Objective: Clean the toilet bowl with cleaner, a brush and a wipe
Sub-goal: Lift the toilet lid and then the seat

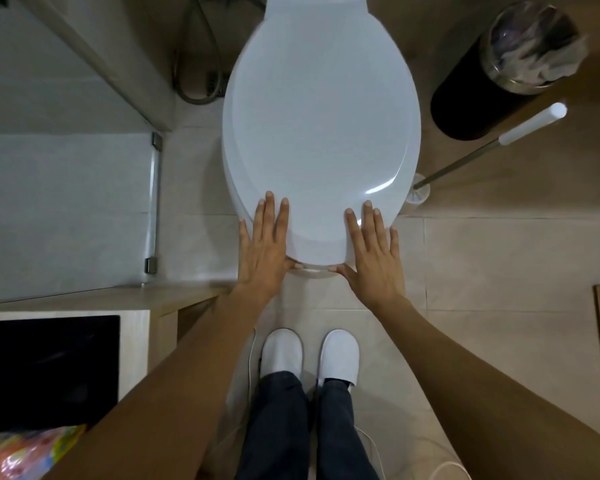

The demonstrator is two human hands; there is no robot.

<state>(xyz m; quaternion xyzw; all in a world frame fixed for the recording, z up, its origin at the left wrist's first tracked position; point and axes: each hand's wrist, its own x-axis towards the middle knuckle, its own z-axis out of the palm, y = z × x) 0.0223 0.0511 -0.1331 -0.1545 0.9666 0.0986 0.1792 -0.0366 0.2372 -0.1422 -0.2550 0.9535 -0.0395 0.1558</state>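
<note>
Tiled floor [482, 258], closed toilet lid [321, 126]

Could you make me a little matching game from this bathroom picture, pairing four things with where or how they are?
Things:
1. toilet lid
2. toilet brush
3. black bin
4. slippers

States:
A. on the person's feet
B. closed, both hands on its front edge
C. lined with a plastic bag
D. standing in a holder to the right of the toilet

Pairs: 1-B, 2-D, 3-C, 4-A. The left hand and right hand lie flat on the lid, thumbs at its rim.
</note>
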